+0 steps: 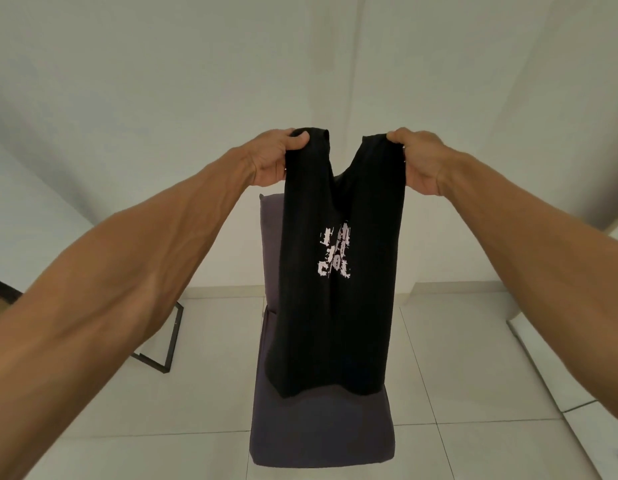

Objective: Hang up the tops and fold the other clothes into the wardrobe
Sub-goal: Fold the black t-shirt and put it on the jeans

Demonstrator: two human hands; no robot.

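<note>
Room: white walls, pale tiled floor [456,358].
Chair [321,427]: purple, below the top.
Black top [335,306]: held up in the air above the chair.
Left hand [276,157]: fingers clamped on one shoulder.
Right hand [418,161]: fingers clamped on the other.

both bare arms reach forward and up, elbows nearly straight. the left hand [274,157] and right hand [418,161] are raised level, apart, each with its fingers curled tight into a pinching fist, thumbs on top.

Purple chair [321,431] on white tiled floor [456,358]
</note>
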